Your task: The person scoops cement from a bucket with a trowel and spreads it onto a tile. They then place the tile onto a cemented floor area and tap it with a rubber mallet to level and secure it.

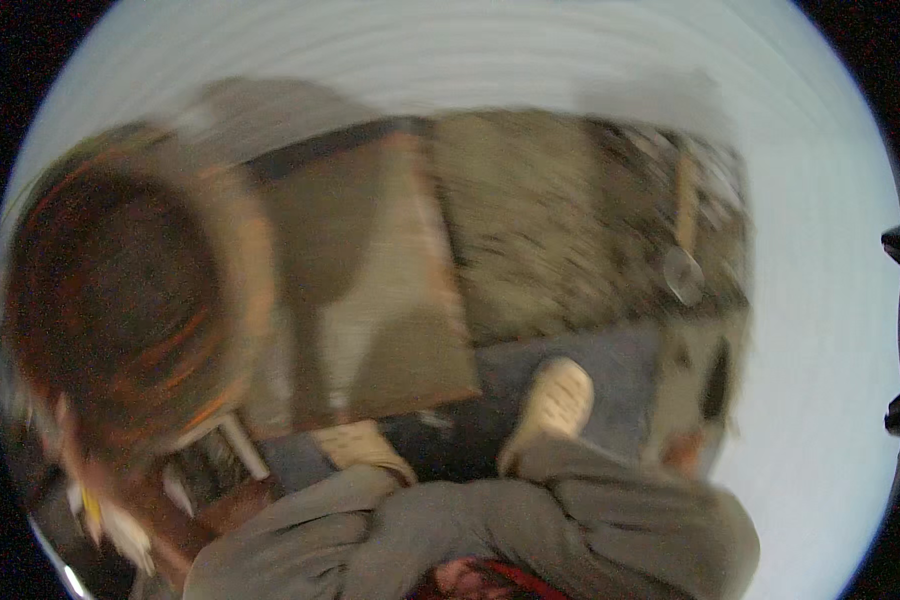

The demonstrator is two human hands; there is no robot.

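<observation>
Blurring everything: pale shoes (558, 400) on grey floor (620, 370).

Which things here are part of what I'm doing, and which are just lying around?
Likely in use: red thing on the lap; hands unseen, picture blurred.
Lying about: big round brown thing, flat brown board, speckled mat, wooden-handled tool.
</observation>
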